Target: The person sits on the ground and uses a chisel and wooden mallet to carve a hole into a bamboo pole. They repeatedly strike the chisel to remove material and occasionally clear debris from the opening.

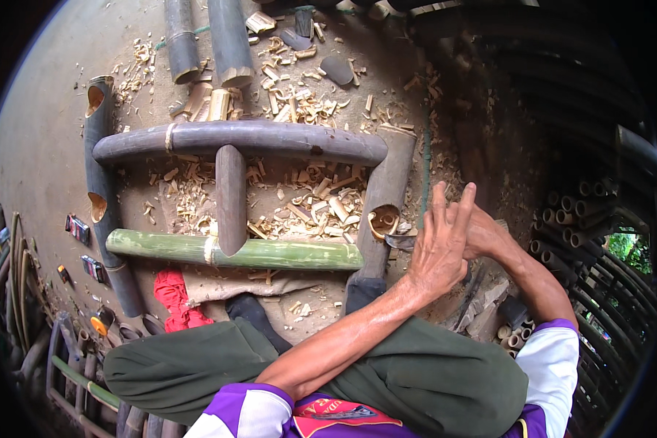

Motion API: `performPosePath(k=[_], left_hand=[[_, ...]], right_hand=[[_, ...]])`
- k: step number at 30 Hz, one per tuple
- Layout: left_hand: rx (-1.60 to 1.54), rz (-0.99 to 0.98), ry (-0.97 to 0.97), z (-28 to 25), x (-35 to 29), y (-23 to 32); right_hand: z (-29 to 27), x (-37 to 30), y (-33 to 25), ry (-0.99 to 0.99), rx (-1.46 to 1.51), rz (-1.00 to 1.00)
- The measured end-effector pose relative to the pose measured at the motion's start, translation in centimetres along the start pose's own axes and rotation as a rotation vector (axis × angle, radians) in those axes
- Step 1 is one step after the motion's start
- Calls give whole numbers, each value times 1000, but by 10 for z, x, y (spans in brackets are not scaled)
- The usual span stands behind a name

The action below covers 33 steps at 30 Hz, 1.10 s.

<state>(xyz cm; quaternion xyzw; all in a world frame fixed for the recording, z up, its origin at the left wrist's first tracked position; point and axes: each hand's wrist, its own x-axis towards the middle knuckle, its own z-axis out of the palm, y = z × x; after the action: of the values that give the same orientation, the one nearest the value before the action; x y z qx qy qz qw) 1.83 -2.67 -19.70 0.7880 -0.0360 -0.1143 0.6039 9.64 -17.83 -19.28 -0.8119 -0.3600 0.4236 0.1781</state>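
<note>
My left hand (436,244) reaches across to the right with its fingers stretched out, lying against my right hand (483,232). My right hand's fingers are mostly hidden behind it; they appear closed on a knife. The knife's dark blade (400,241) sticks out left of my hands, its tip at the cut hole of a grey bamboo post (391,169). A curved dark bamboo pole (263,139) meets this post at the top, and a green bamboo pole (299,253) lies nearer me. Between those two stands a short bamboo piece (231,197).
A notched dark bamboo post (97,157) is at the left. Two thick bamboo poles (230,44) lie at the far side among wood shavings (299,102). A red cloth (174,299) lies by my knee. Stacked bamboo (573,219) fills the right side.
</note>
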Motion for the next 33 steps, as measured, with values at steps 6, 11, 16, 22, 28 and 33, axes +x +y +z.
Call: performPosePath(k=[6, 11, 16, 22, 28, 33], left_hand=[[65, -165, -507, -15, 18, -4], [264, -46, -1256, -37, 41, -24], [145, -53, -721, -34, 25, -33], [-5, -125, -313, -20, -2, -6], [265, 26, -1164, -53, 33, -29], [142, -76, -729, -47, 18, -30]], right_hand=[[49, -11, -3, -55, 678, 306], [126, 2, -44, -128, 1011, 591], [70, 10, -26, -151, 394, 281], [49, -9, -7, -30, 444, 147], [137, -9, -37, 19, 1049, 403], [79, 7, -37, -124, 411, 270]])
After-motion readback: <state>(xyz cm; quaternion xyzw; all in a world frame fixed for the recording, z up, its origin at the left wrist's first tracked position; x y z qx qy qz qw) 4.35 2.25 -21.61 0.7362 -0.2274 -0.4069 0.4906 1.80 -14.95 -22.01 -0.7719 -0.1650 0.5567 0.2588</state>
